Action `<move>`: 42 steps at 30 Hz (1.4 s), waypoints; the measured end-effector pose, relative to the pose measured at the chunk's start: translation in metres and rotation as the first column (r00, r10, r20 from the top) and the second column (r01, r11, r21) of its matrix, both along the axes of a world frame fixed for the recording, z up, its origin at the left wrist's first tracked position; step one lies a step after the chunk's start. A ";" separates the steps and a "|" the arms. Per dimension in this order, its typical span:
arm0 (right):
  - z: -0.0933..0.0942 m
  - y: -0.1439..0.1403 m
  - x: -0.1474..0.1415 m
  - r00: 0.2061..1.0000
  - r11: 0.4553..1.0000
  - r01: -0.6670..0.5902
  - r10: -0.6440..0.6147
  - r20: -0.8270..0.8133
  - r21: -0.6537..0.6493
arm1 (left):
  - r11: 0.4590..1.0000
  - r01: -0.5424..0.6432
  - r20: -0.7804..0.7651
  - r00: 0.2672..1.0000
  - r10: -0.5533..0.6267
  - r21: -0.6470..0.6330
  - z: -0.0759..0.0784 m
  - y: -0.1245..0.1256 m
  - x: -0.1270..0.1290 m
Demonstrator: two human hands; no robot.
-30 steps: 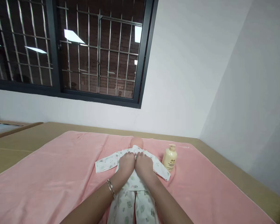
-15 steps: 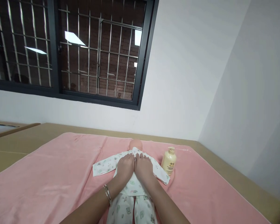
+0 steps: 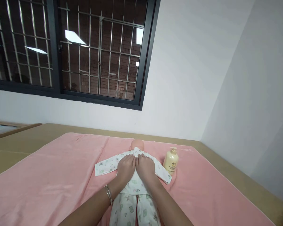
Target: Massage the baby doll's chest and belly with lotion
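— What are the hands doing from where you stand?

— Both lie flat, palms down, side by side on the chest of a doll [image 3: 134,175]. The left hand [image 3: 126,167] and the right hand [image 3: 145,167] touch each other along the inner edges, fingers stretched toward the doll's head [image 3: 137,145]. They hold nothing; they press on the white printed shirt [image 3: 108,164], fingers loosely together.

— And where is the doll lying?

— On its back on a pink towel [image 3: 49,175], straight out in front of the person, head just beyond the fingertips, legs in matching printed trousers [image 3: 128,212] running back between the forearms. One sleeve spreads out flat to the left of the left hand, the other to the right of the right hand.

— Anything else close by?

— A cream bottle [image 3: 171,161] with a pump top stands upright on the towel, just past the right sleeve, to the right of the right hand, not touching it. A bracelet [image 3: 108,194] sits on the left wrist. The towel covers a tan bed [image 3: 19,141], and beyond the hands there is a white wall with a barred window [image 3: 85,50].
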State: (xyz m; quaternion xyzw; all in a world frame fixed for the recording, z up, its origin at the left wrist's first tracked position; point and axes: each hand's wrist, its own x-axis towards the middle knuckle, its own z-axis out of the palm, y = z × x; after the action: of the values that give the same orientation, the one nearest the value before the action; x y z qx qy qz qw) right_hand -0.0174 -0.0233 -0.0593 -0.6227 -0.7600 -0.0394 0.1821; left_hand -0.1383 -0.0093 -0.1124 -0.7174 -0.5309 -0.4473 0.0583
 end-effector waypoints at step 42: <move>0.015 -0.002 0.013 0.996 0.985 -0.084 0.082 -0.019 -0.153 | 0.933 -0.163 -0.161 0.980 0.115 -0.320 0.029 -0.019 0.010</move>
State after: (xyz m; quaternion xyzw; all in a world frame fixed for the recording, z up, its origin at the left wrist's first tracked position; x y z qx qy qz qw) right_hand -0.0047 -0.0256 -0.0444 -0.6029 -0.7848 0.0309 0.1401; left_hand -0.1282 -0.0287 -0.0836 -0.7070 -0.6428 -0.2949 0.0053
